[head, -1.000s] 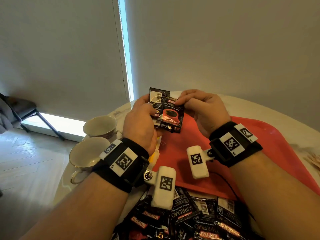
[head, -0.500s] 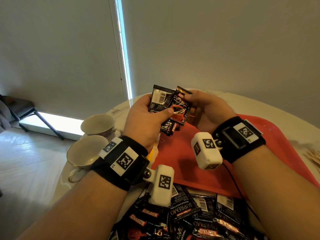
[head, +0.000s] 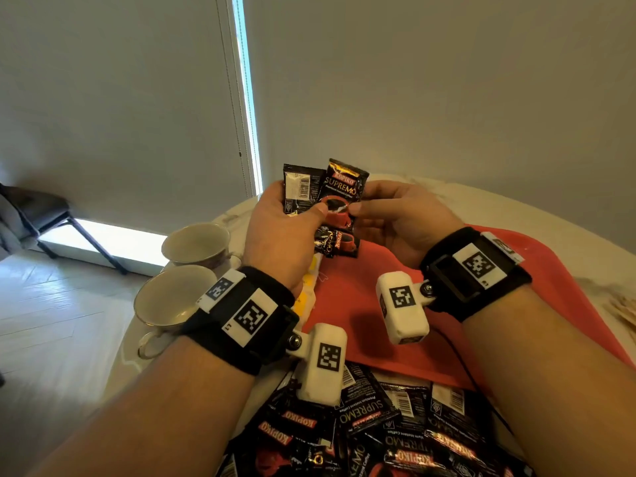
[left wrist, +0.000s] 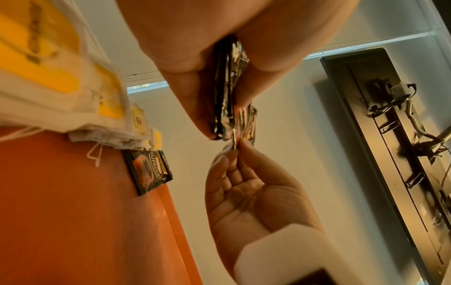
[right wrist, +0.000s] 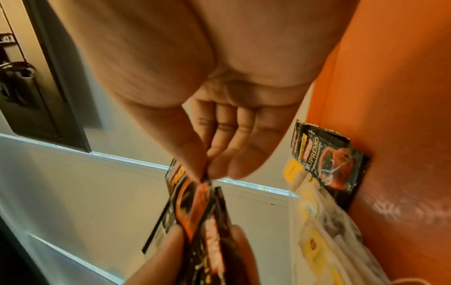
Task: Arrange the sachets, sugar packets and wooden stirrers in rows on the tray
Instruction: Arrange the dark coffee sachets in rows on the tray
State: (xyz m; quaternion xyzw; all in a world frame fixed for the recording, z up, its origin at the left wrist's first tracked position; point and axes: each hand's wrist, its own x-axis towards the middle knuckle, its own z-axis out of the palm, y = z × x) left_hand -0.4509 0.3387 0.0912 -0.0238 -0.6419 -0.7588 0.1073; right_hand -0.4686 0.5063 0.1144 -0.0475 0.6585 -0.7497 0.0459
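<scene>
Gripping sachet stack (head: pixel 303 191), left hand (head: pixel 282 235); right hand (head: pixel 402 222) pinching front sachet (head: pixel 340 197) above red tray (head: pixel 378 339).

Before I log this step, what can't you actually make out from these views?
- How many sachets the left hand holds: fanned in the head view, edge-on in the left wrist view.
- Loose sachet pile: cut off by the bottom edge, partly behind the forearms.
- Wooden stirrers: blurred sliver at the head view's right edge.
- Yellow-tagged packets: print blurred; partly behind the left hand in the head view.
- Tray: largely covered by the hands.
</scene>
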